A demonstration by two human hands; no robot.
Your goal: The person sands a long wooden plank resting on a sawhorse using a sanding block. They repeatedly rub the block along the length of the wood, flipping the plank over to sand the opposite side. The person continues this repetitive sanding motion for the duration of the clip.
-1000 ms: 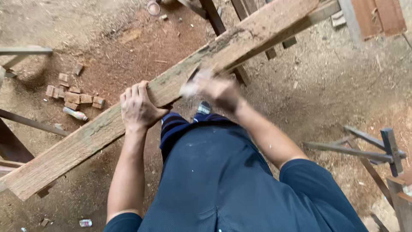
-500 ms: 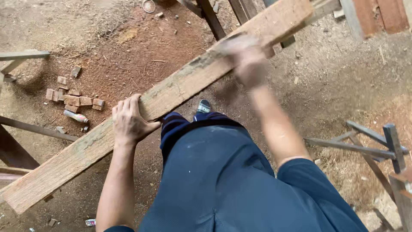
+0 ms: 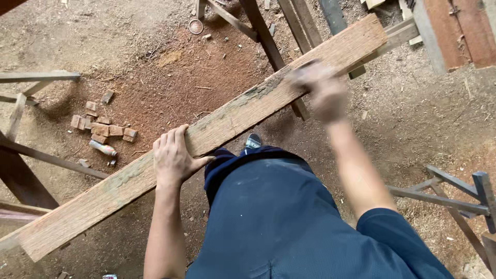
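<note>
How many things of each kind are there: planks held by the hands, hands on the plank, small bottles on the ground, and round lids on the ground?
Plank: 1
Hands, left hand and right hand: 2
Small bottle: 1
Round lid: 1
Total: 5

The right hand [image 3: 319, 92] is smeared by motion blur, so its fingers cannot be counted, nor can it be told whether it grips anything against the long weathered wooden plank [image 3: 217, 126]. Under the left hand [image 3: 173, 157], the plank's near edge is covered by the palm, and the thumb's tip vanishes beneath the board. Past the right hand, the dark wooden trestle legs [image 3: 268, 36] run off the top edge. Below both hands, the navy blue shirt [image 3: 279, 222] hides the person's legs, leaving only a shoe tip [image 3: 252, 141] showing.
</note>
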